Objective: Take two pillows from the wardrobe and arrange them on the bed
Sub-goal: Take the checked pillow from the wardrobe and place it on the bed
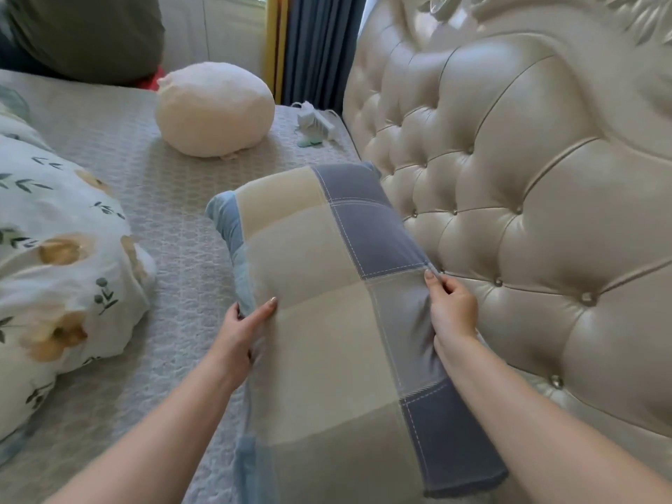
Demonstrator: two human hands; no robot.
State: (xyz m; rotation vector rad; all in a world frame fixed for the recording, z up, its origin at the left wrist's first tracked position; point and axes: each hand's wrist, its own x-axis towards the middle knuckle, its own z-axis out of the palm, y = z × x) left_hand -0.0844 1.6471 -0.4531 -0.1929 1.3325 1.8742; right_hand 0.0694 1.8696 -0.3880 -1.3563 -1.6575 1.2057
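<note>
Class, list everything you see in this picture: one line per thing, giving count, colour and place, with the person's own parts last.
Pillow: one, beige and blue patchwork, on the bed beside the headboard, held at both sides.
Round cushion: one, white, further up the bed.
Quilt: one, white with leaves and orange flowers, left side.
Bed cover: one, grey patterned.
Headboard: one, cream, tufted, right.
Curtain: one, dark blue, behind.
Small bundle: one, white and green, near the headboard; unclear what.
Left hand: gripping the pillow's left edge.
Right hand: pinching its right edge.
</note>
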